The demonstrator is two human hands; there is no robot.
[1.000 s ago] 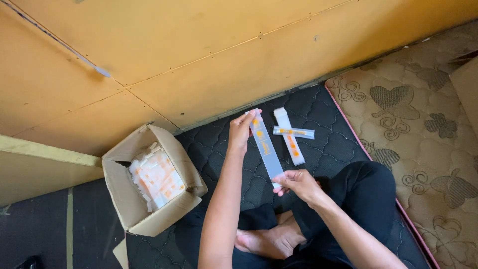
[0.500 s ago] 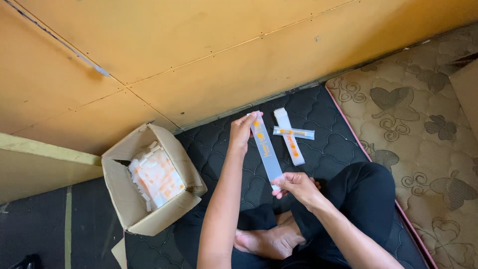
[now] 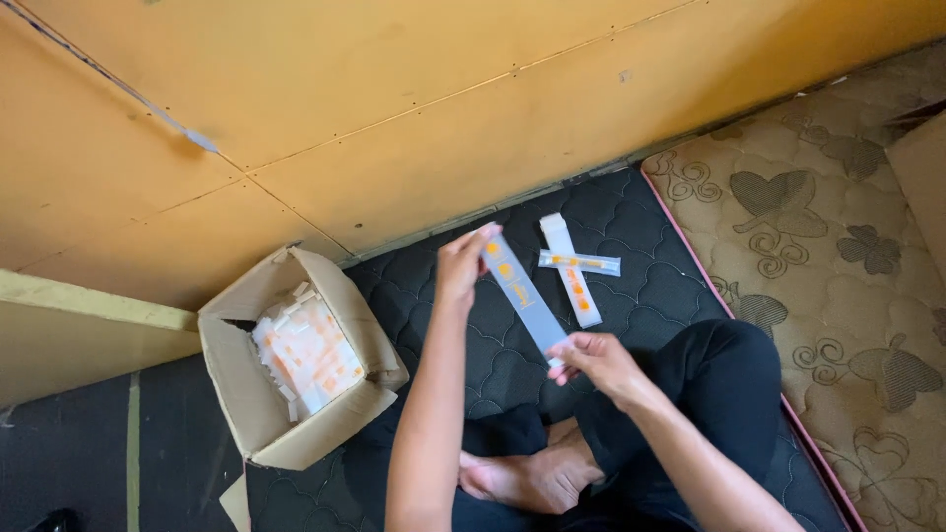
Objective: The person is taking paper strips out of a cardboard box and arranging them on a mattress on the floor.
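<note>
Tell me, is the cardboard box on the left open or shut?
Open: the cardboard box has its flaps spread outward, and white-and-orange packets show inside.

Home floor, likely piecework spot. Dark quilted mattress (image 3: 631,286) underfoot, patterned beige mat (image 3: 838,246) at 3 o'clock, bare yellow plywood wall (image 3: 394,108) at 12, open cardboard box (image 3: 246,394) of packets at 8. Person sits barefoot, cross-legged.

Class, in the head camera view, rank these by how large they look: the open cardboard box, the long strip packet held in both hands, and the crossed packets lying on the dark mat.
1. cardboard box
2. held strip packet
3. crossed packets, each looking shorter than the held one, though the held one is nearer the camera.
</note>
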